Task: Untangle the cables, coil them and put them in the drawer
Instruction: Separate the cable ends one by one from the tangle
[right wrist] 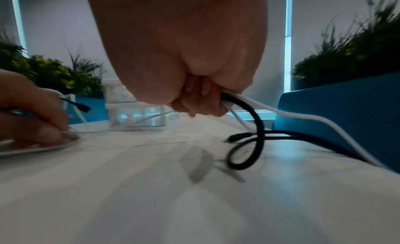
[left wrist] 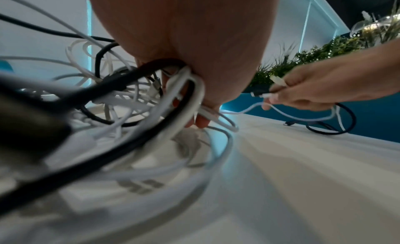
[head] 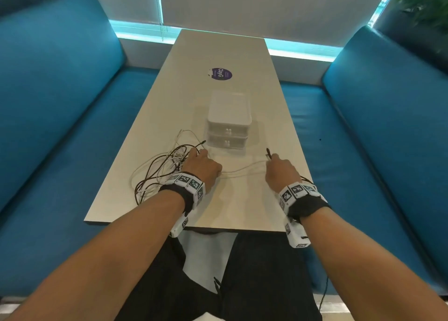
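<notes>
Blue benches [head: 60,83] flank a pale tabletop [head: 218,51] in the head view, with a purple sticker [head: 221,74] above centre. A white drawer box [head: 228,119], both drawers closed, stands mid-frame. Left of it lies the tangle of cables [head: 160,168], black and white; the left hand [head: 201,168] rests on its right edge. The right hand [head: 281,173] at lower right pinches cable ends.

From the left wrist, fingers [left wrist: 201,121] curl round several strands, loops crowding the left half; plants [left wrist: 324,50] at upper right.

From the right wrist, fingers [right wrist: 194,107] clamp a black cable [right wrist: 255,127] and a white cable [right wrist: 303,117].
</notes>
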